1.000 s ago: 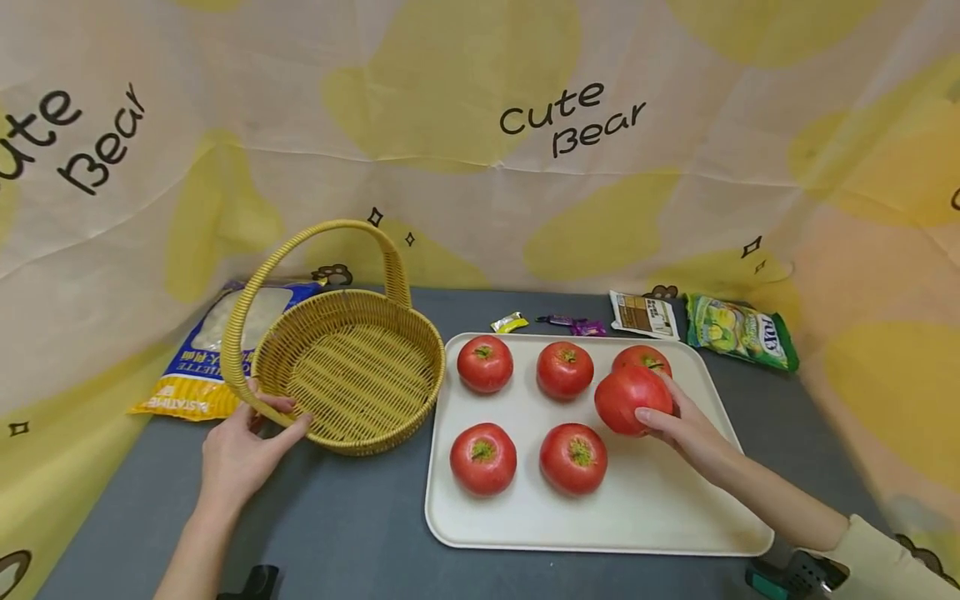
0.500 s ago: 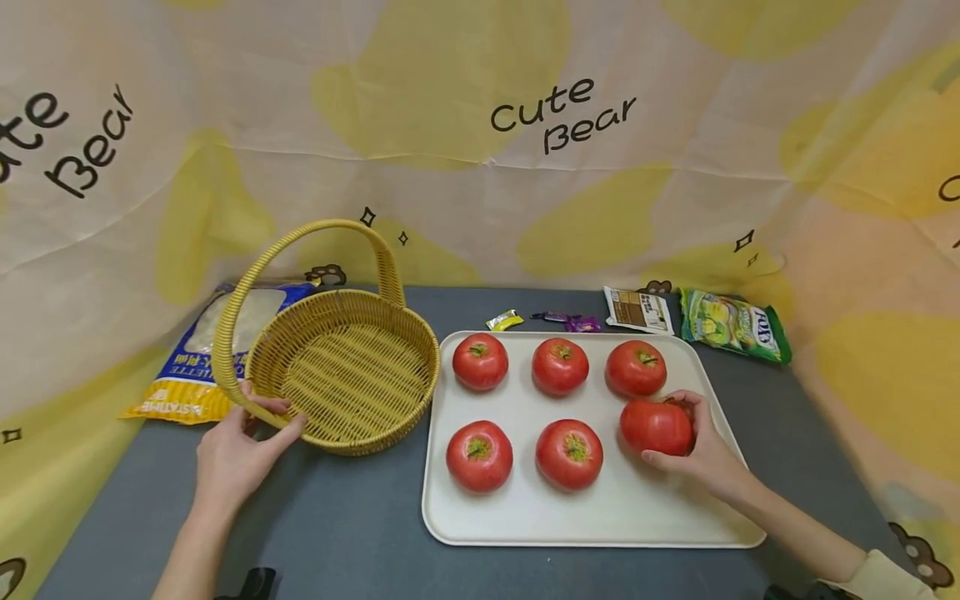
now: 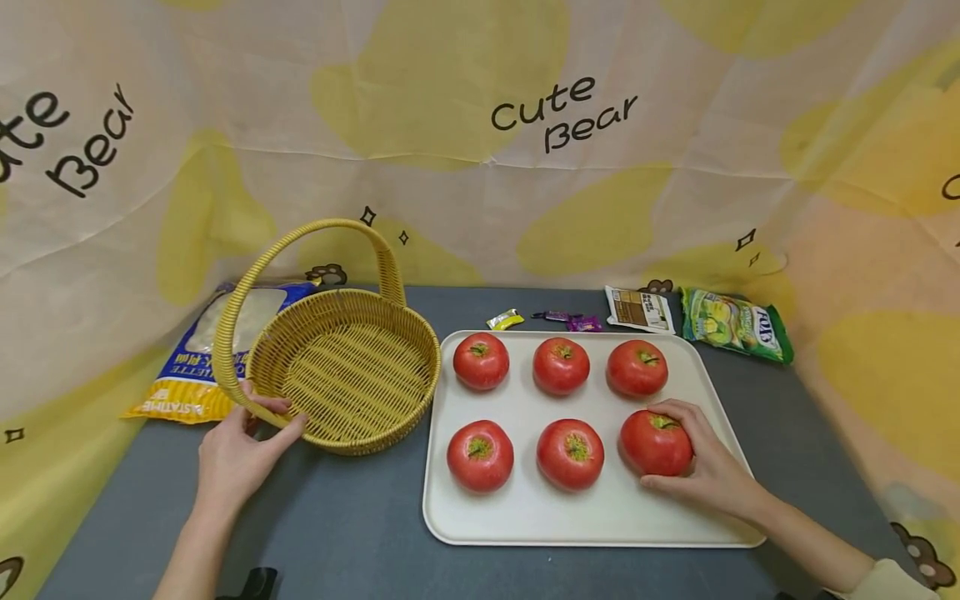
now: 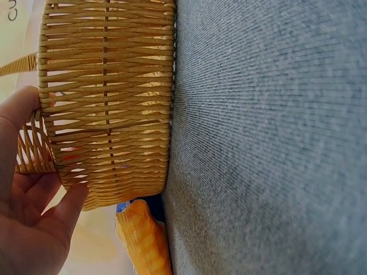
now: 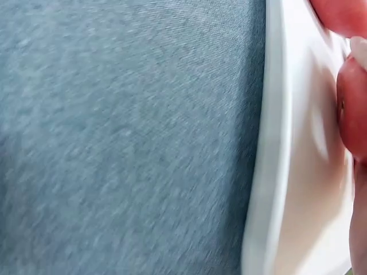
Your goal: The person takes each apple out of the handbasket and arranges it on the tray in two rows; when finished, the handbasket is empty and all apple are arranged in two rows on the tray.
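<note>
My right hand holds a red apple at the front right of the white tray, thumb on its near side and fingers over its far side. Its stem faces up. In the right wrist view the apple sits close over the tray. Several more red apples stand on the tray in two rows, one just behind the held one. At the left, my left hand grips the rim of a yellow woven basket by the foot of its arched handle. Nothing lies in the basket.
A blue and yellow pasta bag lies behind the basket at left. Beyond the tray are a yellow wrapped sweet, purple sweets, a brown and white packet and a green bag. A printed cloth hangs behind the grey table.
My right hand has brought the apple right and toward me, down to the tray's front right, turning it stem up. My left hand stays on the basket.
</note>
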Demonstrator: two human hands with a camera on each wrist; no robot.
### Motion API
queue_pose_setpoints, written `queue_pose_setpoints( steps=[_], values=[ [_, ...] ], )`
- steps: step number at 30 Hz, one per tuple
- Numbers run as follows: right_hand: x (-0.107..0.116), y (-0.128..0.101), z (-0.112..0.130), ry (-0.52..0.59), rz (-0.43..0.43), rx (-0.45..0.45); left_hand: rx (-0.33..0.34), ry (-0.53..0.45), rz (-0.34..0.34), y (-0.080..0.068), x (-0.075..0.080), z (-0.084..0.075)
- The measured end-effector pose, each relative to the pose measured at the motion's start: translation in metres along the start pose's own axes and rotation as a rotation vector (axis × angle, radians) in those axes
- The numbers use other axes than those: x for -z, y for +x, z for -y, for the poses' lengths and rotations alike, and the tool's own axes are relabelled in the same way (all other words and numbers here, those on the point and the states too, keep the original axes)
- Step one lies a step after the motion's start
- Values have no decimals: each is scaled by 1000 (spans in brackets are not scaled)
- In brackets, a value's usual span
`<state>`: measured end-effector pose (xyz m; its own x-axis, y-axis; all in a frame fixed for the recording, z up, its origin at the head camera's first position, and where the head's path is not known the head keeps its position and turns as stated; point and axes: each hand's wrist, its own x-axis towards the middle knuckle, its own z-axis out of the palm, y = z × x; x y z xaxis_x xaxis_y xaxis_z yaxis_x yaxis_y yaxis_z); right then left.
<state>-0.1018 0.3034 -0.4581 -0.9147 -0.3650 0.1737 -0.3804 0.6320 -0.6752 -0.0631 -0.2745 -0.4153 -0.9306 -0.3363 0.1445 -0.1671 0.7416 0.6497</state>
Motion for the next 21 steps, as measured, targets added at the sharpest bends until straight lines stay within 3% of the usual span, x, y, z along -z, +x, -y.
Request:
queue_pose_setpoints(
  steps=[6,10,14,21],
  values=[
    [5,-10,-7,6,98,72,-13,4,-8,-1,-1,0],
    [7,-12,-8,-17,119,109,-9,-4,-12,0,0,-1],
    [10,-13,-5,-28,121,87,-11,-5,-11,0,0,-2],
    [16,-10,1,56,148,49,-11,-4,-11,0,0,-1]
  ],
)
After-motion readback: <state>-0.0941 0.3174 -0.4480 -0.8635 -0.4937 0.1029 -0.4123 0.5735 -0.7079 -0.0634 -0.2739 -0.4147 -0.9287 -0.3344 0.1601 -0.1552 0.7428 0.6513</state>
